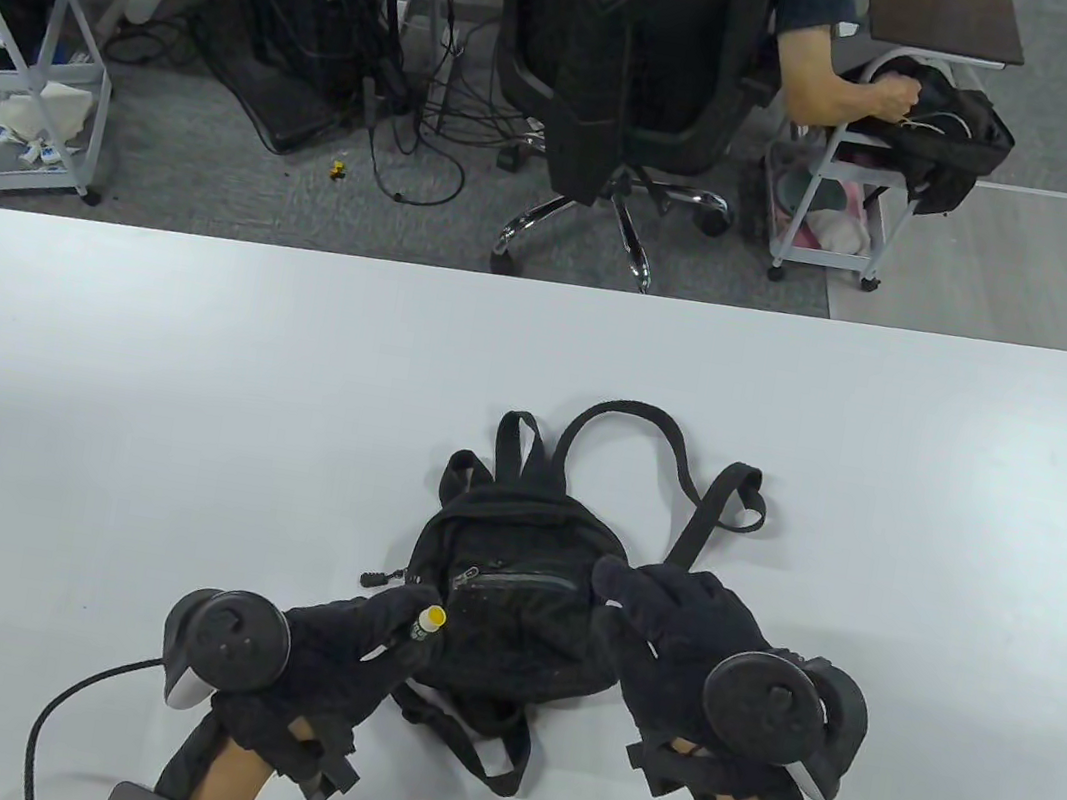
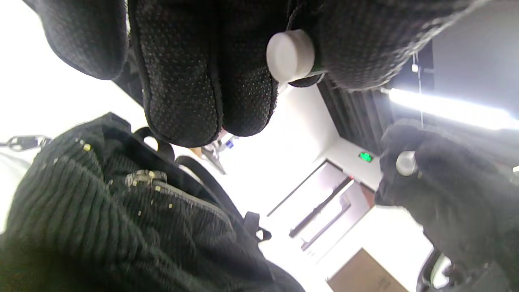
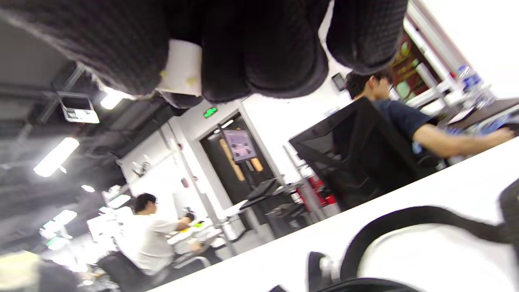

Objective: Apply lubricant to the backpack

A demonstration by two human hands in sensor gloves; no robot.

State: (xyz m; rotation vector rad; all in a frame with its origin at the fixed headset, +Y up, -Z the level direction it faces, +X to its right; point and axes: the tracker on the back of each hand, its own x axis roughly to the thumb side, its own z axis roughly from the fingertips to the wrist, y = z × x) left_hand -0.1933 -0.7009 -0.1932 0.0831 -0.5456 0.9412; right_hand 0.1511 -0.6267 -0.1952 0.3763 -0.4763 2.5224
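Holding: our left hand (image 1: 331, 657) grips the stick (image 1: 425, 622), low centre.
Right hand (image 1: 688, 637): pinches the cap (image 3: 180, 67).
Aim: we rub along the backpack (image 1: 515, 579) zipper (image 1: 515, 579).

From above we look steeply down on the white table (image 1: 191, 386), office floor beyond. Our left wrist camera sits close, tilted upward past the backpack (image 2: 121, 227). The right wrist camera rolls sideways, facing the room. All share the backpack.
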